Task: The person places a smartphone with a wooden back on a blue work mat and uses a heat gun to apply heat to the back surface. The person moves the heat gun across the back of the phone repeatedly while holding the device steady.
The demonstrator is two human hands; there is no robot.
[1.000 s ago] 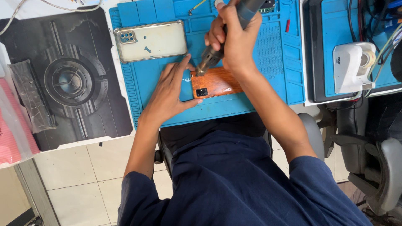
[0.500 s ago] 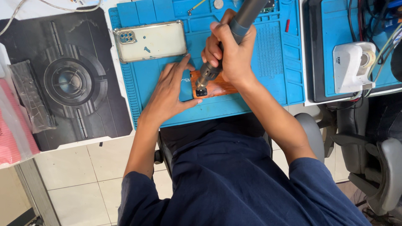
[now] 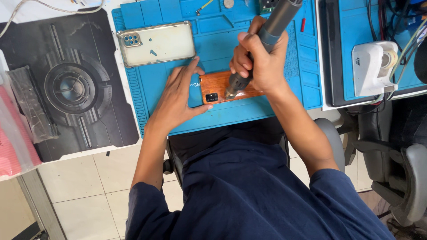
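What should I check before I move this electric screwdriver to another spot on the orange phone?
1. Left hand steadying the orange phone: ok, thumb and fingers at its left end.
2. Right hand gripping the electric screwdriver: ok, fist closed.
3. Tip seated on a screw: cannot tell, too small.
4. Phone lying flat on the blue repair mat: ok.
5. Pale phone clear of the work: ok, apart at upper left.

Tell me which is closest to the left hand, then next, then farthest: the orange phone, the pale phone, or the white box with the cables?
1. Orange phone: touching the left hand.
2. Pale phone: just above it.
3. White box: far right.
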